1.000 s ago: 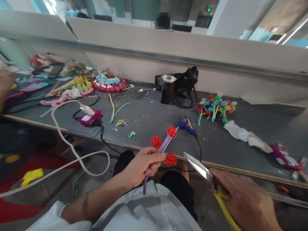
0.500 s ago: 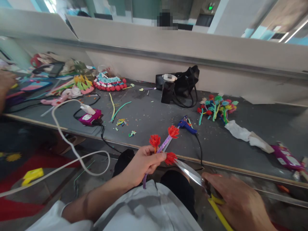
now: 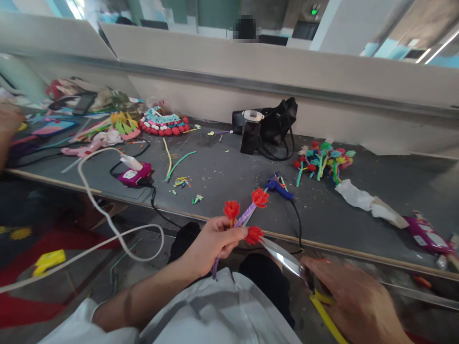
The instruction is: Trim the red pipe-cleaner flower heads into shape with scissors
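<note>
1. Yellow-handled scissors (image 3: 285, 258) have swung in from the right since a second ago; their tip, then apart from the red flowers (image 3: 260, 197), is now at the edge of the lowest one.
2. Right hand (image 3: 358, 296): its grip is wrapped around the scissors. Left hand (image 3: 218, 239): its grip pinches the three red flowers by their stems, just before the front edge of the table (image 3: 222, 165); a purple stem end (image 3: 214, 268) pokes out below.
3. By the back partition (image 3: 215, 57) sits a black handbag (image 3: 279, 125), its contents hidden. Beside it, a white-lidded container (image 3: 252, 115) stands behind a black phone-like slab (image 3: 250, 138); what it holds cannot be told.
4. On the grey tabletop, a blue glue gun (image 3: 281, 188) lies beyond the flowers. Farther right are a multicoloured flower bunch (image 3: 324, 160), crumpled white paper (image 3: 353, 195) and a magenta power strip (image 3: 426, 234).
5. Leftward lie snipped scraps (image 3: 181, 182) and a second power strip (image 3: 135, 175) with a white plug (image 3: 130, 163) in it.
6. Another person's hand (image 3: 9, 126) blurs at the left edge; a green lit sign (image 3: 314, 9) glows across the room.
</note>
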{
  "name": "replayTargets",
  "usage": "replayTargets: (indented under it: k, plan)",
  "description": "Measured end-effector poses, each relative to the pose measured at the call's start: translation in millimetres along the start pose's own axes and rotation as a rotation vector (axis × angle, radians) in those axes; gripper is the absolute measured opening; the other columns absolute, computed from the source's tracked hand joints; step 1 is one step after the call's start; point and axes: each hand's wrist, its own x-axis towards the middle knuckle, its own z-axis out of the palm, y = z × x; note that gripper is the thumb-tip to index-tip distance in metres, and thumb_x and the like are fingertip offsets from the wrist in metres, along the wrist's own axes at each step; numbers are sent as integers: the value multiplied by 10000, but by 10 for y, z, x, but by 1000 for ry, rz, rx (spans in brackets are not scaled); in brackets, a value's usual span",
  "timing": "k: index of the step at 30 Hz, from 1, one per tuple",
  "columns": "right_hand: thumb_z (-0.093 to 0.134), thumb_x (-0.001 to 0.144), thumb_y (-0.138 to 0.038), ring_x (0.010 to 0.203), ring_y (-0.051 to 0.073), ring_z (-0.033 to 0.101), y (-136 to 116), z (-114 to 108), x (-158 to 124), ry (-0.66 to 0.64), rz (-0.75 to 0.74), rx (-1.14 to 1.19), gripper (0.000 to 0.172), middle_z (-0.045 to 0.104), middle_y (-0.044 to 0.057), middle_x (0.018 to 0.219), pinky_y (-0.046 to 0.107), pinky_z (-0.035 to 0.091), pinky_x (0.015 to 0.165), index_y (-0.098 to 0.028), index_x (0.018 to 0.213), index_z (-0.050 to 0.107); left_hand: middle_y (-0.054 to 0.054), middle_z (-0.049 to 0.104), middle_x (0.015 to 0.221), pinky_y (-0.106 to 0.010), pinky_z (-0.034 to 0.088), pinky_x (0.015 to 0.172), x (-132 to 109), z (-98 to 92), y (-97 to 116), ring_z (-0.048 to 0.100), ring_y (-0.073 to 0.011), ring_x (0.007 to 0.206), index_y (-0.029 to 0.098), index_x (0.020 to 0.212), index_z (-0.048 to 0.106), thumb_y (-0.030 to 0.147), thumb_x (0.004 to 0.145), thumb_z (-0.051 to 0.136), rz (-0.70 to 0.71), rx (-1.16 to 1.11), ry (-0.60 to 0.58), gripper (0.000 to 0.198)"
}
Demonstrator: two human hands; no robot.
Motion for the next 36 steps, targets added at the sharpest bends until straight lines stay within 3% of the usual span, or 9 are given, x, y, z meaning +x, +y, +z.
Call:
replayTargets:
  k: [7,12,21,36]
  plan:
    - [361,977,-238,592,204,617,40,-67,69,80,-89,-289,287,662,17,682,361,373,685,-172,1071,623,103,357,421,-228,73,380,25,-5,39,189,-18,354,168,614,515,334,765,742,-97,-3,-68,319]
    - [398,982,-257,615,201,604,103,-116,97,92,-223,-406,276,655,41,690,363,369,690,-136,1122,603,106,344,393,-225,66,366,30,-13,40,152,-22,344,173,615,536,315,767,738,-157,-53,-103,291]
    - [386,988,-227,605,184,564,49,-149,148,136,-179,-419,262,630,34,656,346,356,670,-154,1102,609,104,356,408,-213,64,365,17,-1,68,145,-18,355,144,674,630,296,763,746,-193,-87,-112,211]
    - [423,969,-278,615,180,572,93,-122,83,89,-202,-433,272,639,27,689,352,351,677,-155,1135,599,109,357,405,-209,67,362,13,22,76,153,-14,348,146,672,615,318,751,758,-209,-70,-127,237]
